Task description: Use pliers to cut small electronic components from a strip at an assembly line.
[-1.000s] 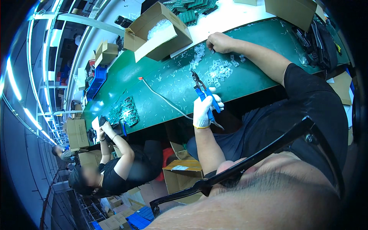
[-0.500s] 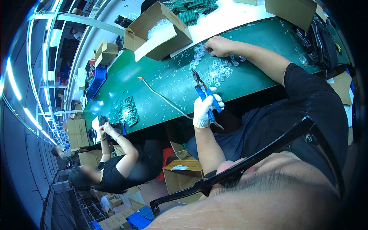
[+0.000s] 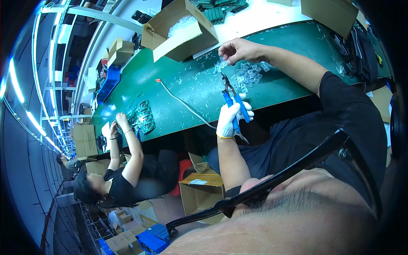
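Observation:
My left hand (image 3: 229,117), in a white knit glove, is wrapped round a pair of blue-handled cutting pliers (image 3: 228,99) above the near table edge. Their metal jaws point away from me, towards my other hand. My right hand (image 3: 240,50) is bare and hovers just beyond the jaws. Its thumb and fingers are pinched together, with what looks like a small clear plastic piece (image 3: 223,64) at their tips. Close by, a pile of clear plastic pieces (image 3: 247,75) lies on the green tabletop (image 3: 280,87), below my right forearm.
Thin clear offcuts (image 3: 193,80) litter the table. A grey hose with a red tip (image 3: 180,107) runs across it. An open cardboard box (image 3: 180,49) stands at the far side, a black bag (image 3: 360,55) at the right. Leftwards, a co-worker (image 3: 127,176) handles something beside green parts (image 3: 143,117).
My right hand has shifted slightly left and its fingers have lifted from the scattered pieces. The pliers have moved slightly right. The co-worker's hands have risen.

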A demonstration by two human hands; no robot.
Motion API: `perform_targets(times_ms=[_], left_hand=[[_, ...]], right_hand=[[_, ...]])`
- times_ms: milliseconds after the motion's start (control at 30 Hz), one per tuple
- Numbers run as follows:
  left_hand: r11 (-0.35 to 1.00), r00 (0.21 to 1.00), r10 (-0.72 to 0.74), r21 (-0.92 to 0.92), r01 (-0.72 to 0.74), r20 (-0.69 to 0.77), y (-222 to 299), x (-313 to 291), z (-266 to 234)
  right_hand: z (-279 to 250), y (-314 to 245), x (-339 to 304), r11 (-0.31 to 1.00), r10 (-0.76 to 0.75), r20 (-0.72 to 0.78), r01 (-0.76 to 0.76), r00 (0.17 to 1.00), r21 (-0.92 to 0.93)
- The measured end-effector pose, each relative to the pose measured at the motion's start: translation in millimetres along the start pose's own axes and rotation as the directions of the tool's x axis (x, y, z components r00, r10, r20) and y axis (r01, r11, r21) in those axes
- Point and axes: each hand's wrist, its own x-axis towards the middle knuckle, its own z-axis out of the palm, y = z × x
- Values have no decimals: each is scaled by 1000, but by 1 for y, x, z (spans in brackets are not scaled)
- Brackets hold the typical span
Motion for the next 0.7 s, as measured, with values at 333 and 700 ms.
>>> perform_targets(times_ms=[333, 700], left_hand=[[999, 1000, 20, -38, -19, 22, -1, 1, 3], [999, 1000, 22, -37, -23, -16, 0, 1, 11]], right_hand=[[28, -15, -15, 996, -10, 40, 14, 999, -93], [29, -12, -13, 997, -5, -12, 4, 1000, -78]])
